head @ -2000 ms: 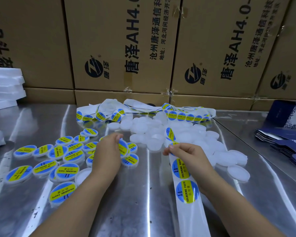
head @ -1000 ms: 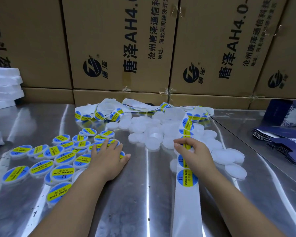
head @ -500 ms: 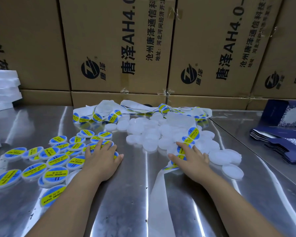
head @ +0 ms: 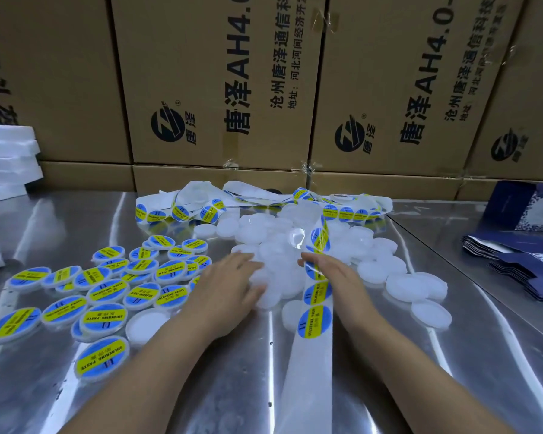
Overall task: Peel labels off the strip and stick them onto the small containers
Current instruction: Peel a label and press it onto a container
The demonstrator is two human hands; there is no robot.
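A pile of plain white round containers (head: 373, 270) lies in the middle of the steel table (head: 201, 386). Several containers with blue-and-yellow labels (head: 107, 291) are spread to the left. A white label strip (head: 315, 321) runs from the near edge up across the pile to a tangle at the back. My left hand (head: 223, 289) lies flat, fingers straight, touching the near left side of the white pile. My right hand (head: 336, 277) rests on the strip at the pile's edge, fingers fairly straight; whether it pinches the strip is unclear.
Stacked cardboard boxes (head: 220, 89) wall off the back. White foam slabs (head: 7, 161) sit at the far left. Dark blue folded cartons (head: 521, 252) lie at the right. More tangled strip with labels (head: 264, 205) lies behind the pile.
My left hand left the labelled containers and moved right to the white pile. My right hand shifted along the strip, and the strip now lies straight toward the near edge again.
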